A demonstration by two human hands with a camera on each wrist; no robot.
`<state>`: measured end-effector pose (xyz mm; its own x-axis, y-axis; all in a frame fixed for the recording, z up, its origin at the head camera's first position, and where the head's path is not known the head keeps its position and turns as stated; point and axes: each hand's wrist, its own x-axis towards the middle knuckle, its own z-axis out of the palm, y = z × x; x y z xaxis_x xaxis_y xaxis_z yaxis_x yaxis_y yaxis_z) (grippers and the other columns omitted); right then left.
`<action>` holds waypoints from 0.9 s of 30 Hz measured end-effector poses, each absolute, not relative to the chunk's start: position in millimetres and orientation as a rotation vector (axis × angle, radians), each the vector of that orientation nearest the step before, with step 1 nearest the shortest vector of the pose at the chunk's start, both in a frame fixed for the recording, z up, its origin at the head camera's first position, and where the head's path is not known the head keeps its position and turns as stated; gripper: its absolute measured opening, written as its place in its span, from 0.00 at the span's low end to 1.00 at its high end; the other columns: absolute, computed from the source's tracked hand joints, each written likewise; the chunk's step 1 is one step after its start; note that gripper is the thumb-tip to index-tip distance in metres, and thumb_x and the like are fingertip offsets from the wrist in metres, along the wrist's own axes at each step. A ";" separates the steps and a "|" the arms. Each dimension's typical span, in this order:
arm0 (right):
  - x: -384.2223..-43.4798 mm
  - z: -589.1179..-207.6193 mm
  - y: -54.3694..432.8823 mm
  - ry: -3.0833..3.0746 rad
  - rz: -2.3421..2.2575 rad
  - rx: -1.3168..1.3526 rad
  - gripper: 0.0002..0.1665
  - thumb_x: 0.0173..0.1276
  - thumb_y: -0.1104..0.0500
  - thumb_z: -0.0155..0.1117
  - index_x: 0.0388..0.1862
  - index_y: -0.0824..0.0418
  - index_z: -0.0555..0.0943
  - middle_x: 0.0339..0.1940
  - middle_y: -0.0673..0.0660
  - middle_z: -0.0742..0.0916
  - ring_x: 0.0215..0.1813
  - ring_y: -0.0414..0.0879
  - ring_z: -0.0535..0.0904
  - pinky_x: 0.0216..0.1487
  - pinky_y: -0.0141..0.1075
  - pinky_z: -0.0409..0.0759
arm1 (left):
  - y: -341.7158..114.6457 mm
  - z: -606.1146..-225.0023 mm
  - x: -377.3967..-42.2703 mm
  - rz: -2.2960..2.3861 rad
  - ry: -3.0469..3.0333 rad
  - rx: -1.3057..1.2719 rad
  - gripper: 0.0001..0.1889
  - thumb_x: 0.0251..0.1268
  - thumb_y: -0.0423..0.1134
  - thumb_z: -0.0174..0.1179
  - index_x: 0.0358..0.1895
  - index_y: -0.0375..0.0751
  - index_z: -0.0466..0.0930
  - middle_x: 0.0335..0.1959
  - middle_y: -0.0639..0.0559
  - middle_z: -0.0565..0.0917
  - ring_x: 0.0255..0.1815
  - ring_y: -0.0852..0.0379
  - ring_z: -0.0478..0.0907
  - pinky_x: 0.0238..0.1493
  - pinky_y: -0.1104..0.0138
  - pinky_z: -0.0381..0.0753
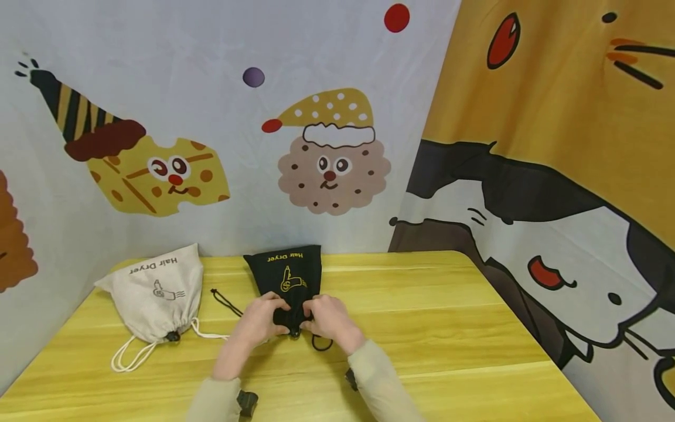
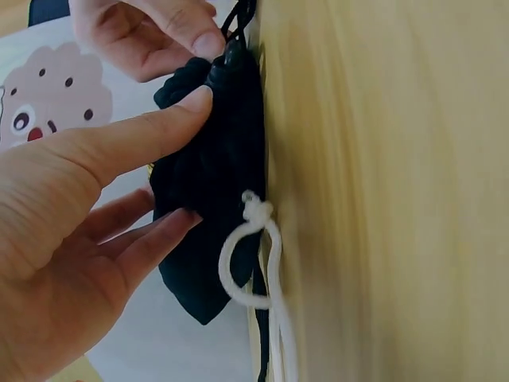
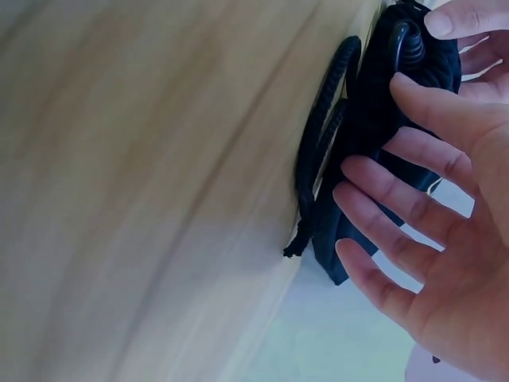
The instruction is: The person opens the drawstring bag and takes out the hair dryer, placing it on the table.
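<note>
A black drawstring bag [image 1: 285, 275] with yellow "Hair Dryer" print lies on the table, its gathered mouth toward me. My left hand [image 1: 262, 319] pinches the left side near that mouth, thumb on top and fingers along the side, as the left wrist view shows. From the right, my right hand [image 1: 328, 316] pinches the gathered cloth; in the right wrist view its thumb lies by the ruffled mouth, and the other fingers spread along the side. A black cord loop [image 3: 322, 127] lies on the table beside the bag. The bag's underside is hidden.
A white drawstring bag [image 1: 158, 287] with grey "Hair Dryer" print lies at the left, drawn in around a black cord stopper [image 1: 173, 336]. Its white cord [image 2: 274, 294] reaches toward the black bag. Behind the wooden table [image 1: 422, 305] hangs a cartoon-printed cloth [image 1: 211, 35].
</note>
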<state>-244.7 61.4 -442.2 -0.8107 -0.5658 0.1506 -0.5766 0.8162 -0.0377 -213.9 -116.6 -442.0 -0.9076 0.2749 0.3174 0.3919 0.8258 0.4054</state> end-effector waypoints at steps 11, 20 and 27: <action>-242.5 -440.3 76.5 -2.898 0.132 0.897 0.14 0.54 0.44 0.72 0.21 0.50 0.79 0.24 0.46 0.82 0.28 0.38 0.78 0.25 0.28 0.73 | -97.7 -442.0 -218.6 -0.692 -2.781 -0.536 0.19 0.34 0.37 0.78 0.35 0.41 0.84 0.33 0.49 0.78 0.33 0.51 0.78 0.40 0.58 0.81; -241.2 -437.2 88.9 -2.871 0.124 0.921 0.13 0.54 0.48 0.72 0.19 0.51 0.81 0.23 0.47 0.84 0.27 0.39 0.80 0.25 0.28 0.75 | -84.1 -438.6 -221.5 -0.631 -2.790 -0.657 0.17 0.37 0.35 0.77 0.35 0.42 0.84 0.31 0.50 0.76 0.30 0.54 0.75 0.36 0.61 0.80; -239.5 -436.7 99.7 -2.891 0.155 0.896 0.13 0.54 0.48 0.73 0.21 0.53 0.80 0.24 0.48 0.83 0.27 0.40 0.79 0.26 0.29 0.74 | -74.6 -440.0 -224.1 -0.621 -2.781 -0.736 0.16 0.40 0.33 0.75 0.37 0.41 0.84 0.30 0.50 0.77 0.32 0.54 0.77 0.36 0.64 0.80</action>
<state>-239.5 99.7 -436.7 -0.8195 -0.5567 0.1360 -0.5680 0.8205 -0.0646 -224.1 -74.6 -440.0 -0.8565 0.4264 0.2908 0.5096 0.7879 0.3457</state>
